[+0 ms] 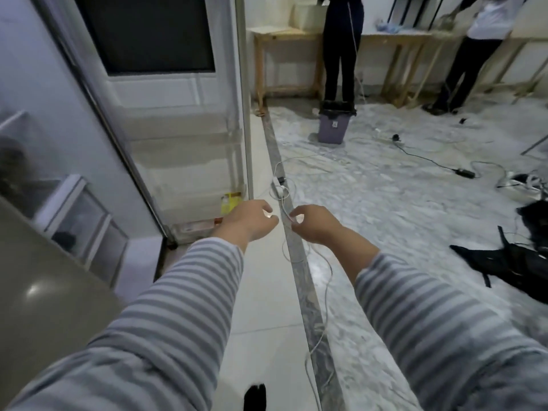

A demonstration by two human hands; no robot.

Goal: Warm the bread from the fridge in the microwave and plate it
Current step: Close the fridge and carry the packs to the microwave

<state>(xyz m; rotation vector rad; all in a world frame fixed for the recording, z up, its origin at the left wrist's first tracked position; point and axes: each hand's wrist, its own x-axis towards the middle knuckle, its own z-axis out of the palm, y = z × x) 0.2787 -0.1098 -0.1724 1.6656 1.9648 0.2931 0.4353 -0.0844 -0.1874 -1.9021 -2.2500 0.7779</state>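
The fridge stands open on the left, its white door [178, 114] swung out ahead of me. The door's low shelves hold a yellow packet [229, 203] and a flat pale packet [195, 227]. Blurred clear drawers [77, 212] show inside the fridge at far left. I cannot make out any bread, and no microwave or plate is in view. My left hand [249, 218] and my right hand [311, 223] reach forward side by side just right of the door's lower edge. Both have loosely curled fingers and hold nothing.
A white cable and power strip [278, 188] run along the floor under my hands. A purple bin [333, 126], black cords and a black bag [519, 262] lie on the marble floor. Two people stand at wooden tables [284, 37] at the back. A grey glossy surface [44, 292] fills the lower left.
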